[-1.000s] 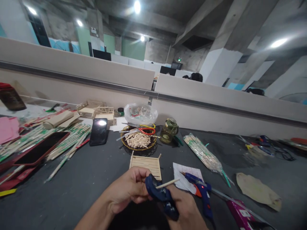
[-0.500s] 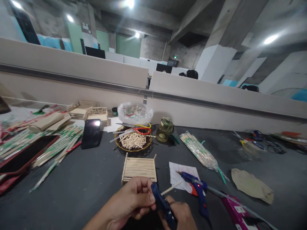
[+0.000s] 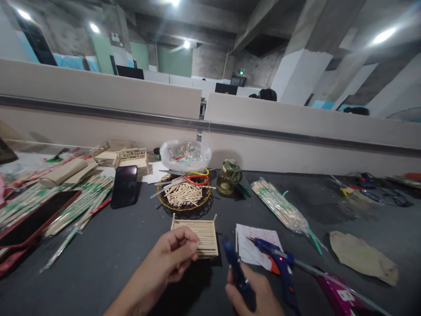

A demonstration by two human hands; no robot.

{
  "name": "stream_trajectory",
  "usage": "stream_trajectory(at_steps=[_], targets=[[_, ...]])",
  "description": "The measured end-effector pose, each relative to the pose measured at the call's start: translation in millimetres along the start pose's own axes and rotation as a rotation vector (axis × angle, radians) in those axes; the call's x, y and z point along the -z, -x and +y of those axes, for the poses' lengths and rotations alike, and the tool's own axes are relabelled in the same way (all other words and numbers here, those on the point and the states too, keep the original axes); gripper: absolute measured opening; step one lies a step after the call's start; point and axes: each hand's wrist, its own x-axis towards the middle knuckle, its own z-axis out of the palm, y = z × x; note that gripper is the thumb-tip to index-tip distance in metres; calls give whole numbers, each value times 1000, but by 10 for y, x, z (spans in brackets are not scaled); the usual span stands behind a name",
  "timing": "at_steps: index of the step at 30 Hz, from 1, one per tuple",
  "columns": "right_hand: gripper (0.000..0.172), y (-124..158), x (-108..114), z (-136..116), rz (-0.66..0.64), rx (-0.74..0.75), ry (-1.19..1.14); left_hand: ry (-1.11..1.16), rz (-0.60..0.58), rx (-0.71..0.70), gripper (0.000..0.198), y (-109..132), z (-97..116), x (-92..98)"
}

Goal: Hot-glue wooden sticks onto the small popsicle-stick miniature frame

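Observation:
My left hand [image 3: 177, 254] is closed in a pinch, thumb against fingertips, in front of a small rack of pale wooden sticks [image 3: 205, 239]. Whatever lies between those fingertips is too small to make out. My right hand [image 3: 255, 292] grips dark blue pliers [image 3: 239, 276], smeared by motion, their head pointing up and away from me. The two hands are apart. Beyond the rack stands a round wicker basket [image 3: 184, 208] of short cut sticks. A blue glue gun [image 3: 276, 254], its red light lit, lies right of the pliers on white paper [image 3: 243, 230].
Red- and yellow-handled scissors [image 3: 197, 179] rest on the basket, with a plastic bowl [image 3: 186, 153] behind. A lidded glass jar [image 3: 226, 177] and bagged sticks [image 3: 279, 204] stand rightward. Leftward are a black phone [image 3: 125, 186], wrapped sticks [image 3: 79, 204] and miniature wooden furniture [image 3: 131, 159].
My hands have moved apart: the left a little leftward, the right rightward with the pliers. The stick that jutted beside the pliers no longer shows there. The view has shifted slightly.

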Motion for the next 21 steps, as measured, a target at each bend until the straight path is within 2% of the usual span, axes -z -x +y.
stream_trajectory(at_steps=[3,5,7,9,11,14,17,20,21], targets=[[44,-173,493,-116,128,-99,49,97,188,-134,34,-21,89,113],[48,-399,766,-138,133,-103,192,138,280,-217,35,-46,121,182],[50,-693,924,-99,150,-136,421,154,336,-276,37,-71,134,238],[49,-1010,958,-14,73,-155,594,155,374,-311,40,-91,136,284],[50,-1293,901,87,-42,-178,729,143,409,-336,43,-109,136,325],[53,-1570,757,213,-76,-166,768,122,460,-371,47,-142,132,384],[59,-1659,669,267,-97,-129,772,134,478,-405,50,-182,132,429],[65,-1612,675,240,-76,-91,781,157,477,-440,51,-202,141,450],[63,-1574,687,215,-57,-78,787,162,478,-450,51,-202,146,452]])
